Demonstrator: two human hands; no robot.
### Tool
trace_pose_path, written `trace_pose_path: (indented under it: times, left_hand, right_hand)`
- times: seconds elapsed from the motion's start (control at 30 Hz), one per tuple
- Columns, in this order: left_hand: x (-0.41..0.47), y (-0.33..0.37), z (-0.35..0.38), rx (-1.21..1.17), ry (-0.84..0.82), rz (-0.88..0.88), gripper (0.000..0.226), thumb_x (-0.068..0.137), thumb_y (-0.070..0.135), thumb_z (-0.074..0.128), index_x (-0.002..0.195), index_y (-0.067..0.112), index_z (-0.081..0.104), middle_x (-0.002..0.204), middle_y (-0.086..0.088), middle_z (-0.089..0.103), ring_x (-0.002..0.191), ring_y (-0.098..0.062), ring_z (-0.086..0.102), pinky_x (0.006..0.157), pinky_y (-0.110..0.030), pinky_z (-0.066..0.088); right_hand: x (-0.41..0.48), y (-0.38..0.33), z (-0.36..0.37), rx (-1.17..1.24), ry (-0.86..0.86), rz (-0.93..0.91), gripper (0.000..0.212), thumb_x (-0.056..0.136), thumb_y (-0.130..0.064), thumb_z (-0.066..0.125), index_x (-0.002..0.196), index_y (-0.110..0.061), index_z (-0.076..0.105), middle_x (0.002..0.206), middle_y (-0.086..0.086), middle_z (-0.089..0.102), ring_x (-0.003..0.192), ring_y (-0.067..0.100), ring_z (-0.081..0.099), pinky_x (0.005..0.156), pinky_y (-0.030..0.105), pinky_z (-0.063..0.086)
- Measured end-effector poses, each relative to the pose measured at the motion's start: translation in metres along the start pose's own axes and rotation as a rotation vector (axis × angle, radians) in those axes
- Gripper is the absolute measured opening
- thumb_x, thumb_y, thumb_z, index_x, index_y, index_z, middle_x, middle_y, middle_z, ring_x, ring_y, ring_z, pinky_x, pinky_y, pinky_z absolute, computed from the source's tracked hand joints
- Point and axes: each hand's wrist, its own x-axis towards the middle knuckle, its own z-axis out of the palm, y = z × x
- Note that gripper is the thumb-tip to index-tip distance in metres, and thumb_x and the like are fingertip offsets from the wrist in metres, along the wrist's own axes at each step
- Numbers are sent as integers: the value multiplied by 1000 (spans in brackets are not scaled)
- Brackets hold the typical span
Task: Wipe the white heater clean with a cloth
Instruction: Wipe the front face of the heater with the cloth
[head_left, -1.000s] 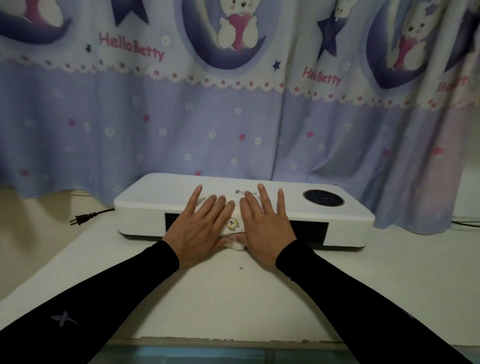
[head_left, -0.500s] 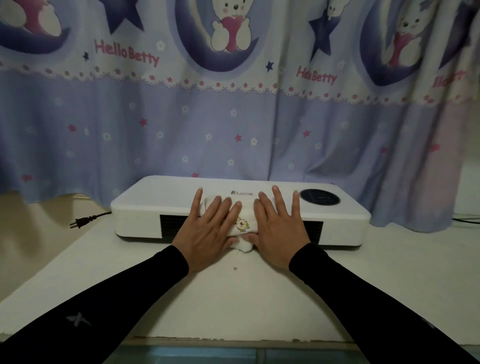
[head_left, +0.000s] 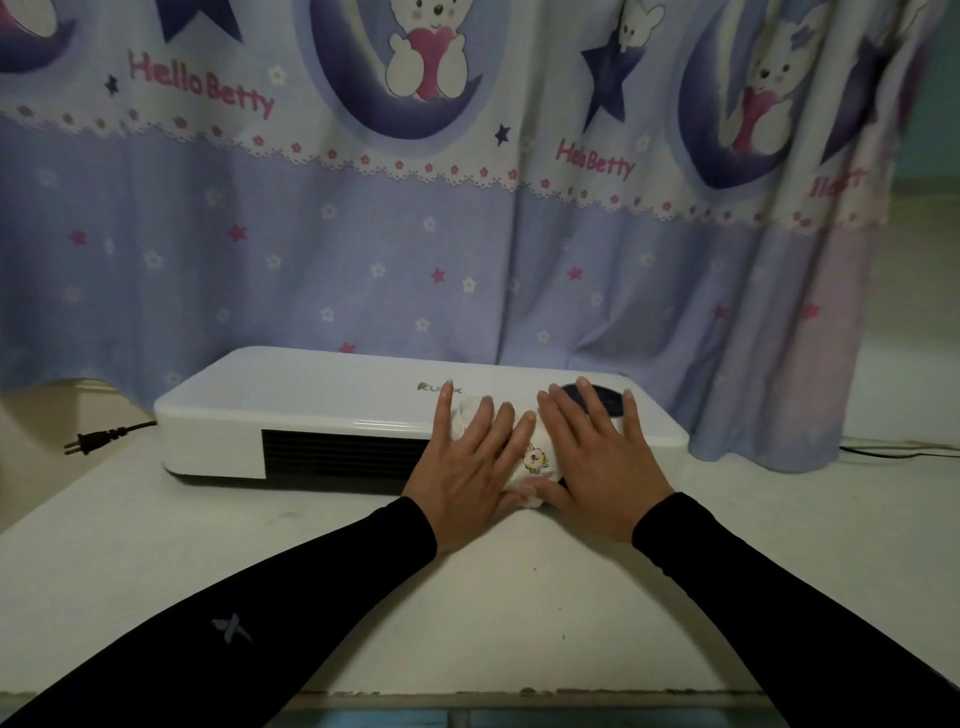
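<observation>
A person presses both hands flat on a small white cloth (head_left: 540, 451) draped over the front top edge of the white heater (head_left: 322, 410), toward the right half of the unit. The left hand (head_left: 467, 475) lies with fingers straight and spread, palm down on the cloth, gripping nothing. The right hand (head_left: 597, 467) lies the same way just beside it, its fingertips reaching the dark round control panel (head_left: 610, 408) on the heater's top. The cloth, printed with a small yellow cartoon figure, shows between the two hands and between the fingers of the left one, and its lower corner hangs over the heater's front face near the thumbs. The heater lies flat on a pale table (head_left: 208, 545), its long side facing the camera, with a dark vent grille (head_left: 337, 460) across the front and a brand mark on top, partly covered by a left fingertip. Its back edge sits close to a lilac curtain (head_left: 363, 249) patterned with bears, moons, stars and the words "Hello Betty". A black two-pin plug (head_left: 91, 441) rests unplugged on the table just left of the heater. Both arms wear black sleeves (head_left: 260, 618).
</observation>
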Motion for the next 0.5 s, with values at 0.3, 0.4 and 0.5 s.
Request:
trace_pose_path:
  times: [0.3,0.4,0.5]
  left_hand:
    - [-15,-25,9,-4,17,12,84,96,68,30,154,7,26,144,-18,43,131,-40,40,108,-77,8]
    - [-28,-41,11,-13,29,-2,84,96,69,33,152,7,31,142,-17,46,130,-40,43,108,-77,10]
    - [-44,-62,14,1,30,-15,85,94,70,36,152,8,30,143,-16,45,130,-40,42,108,-78,10]
  right_hand:
    - [21,-20,-1,-12,-27,-71,97,89,-75,29,158,-12,7,167,5,14,155,27,-2,118,65,1]
    - [33,-37,-4,-2,-13,-105,97,88,-74,35,158,-10,11,166,6,19,155,26,4,118,66,2]
    - [45,-59,-6,29,-3,-140,97,89,-73,36,158,-10,11,166,7,19,154,26,5,117,66,-2]
